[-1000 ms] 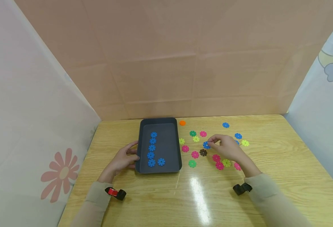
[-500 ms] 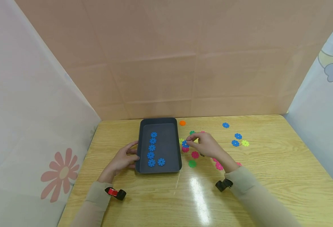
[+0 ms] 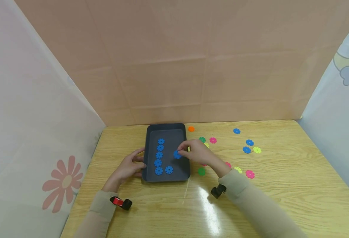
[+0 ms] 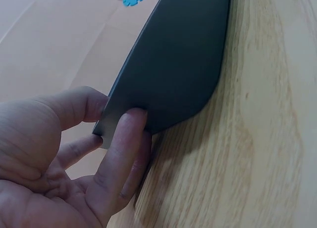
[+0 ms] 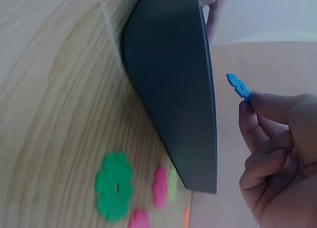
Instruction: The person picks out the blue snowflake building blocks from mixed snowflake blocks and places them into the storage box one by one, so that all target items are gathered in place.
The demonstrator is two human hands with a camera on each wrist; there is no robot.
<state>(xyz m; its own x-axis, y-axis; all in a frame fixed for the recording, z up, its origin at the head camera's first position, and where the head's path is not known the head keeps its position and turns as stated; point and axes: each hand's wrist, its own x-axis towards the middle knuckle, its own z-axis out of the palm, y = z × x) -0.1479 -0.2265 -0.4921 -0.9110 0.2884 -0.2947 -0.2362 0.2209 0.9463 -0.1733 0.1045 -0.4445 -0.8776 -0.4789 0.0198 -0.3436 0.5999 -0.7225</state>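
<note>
Pinches a blue disc (image 3: 177, 154) in the right hand (image 3: 198, 152), above the tray (image 3: 174, 137), toward its right side. Grips the tray's left side with the left hand (image 3: 128, 166). Has six blue discs (image 3: 159, 155) inside, scattered discs (image 3: 250, 174) on the surface (image 3: 153, 208) alongside.

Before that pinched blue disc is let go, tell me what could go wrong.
The right hand pinches the disc by its edge, so it might slip early. It hangs above the tray and could land on the discs inside. The left hand holds the tray; a tug could shift them.
</note>
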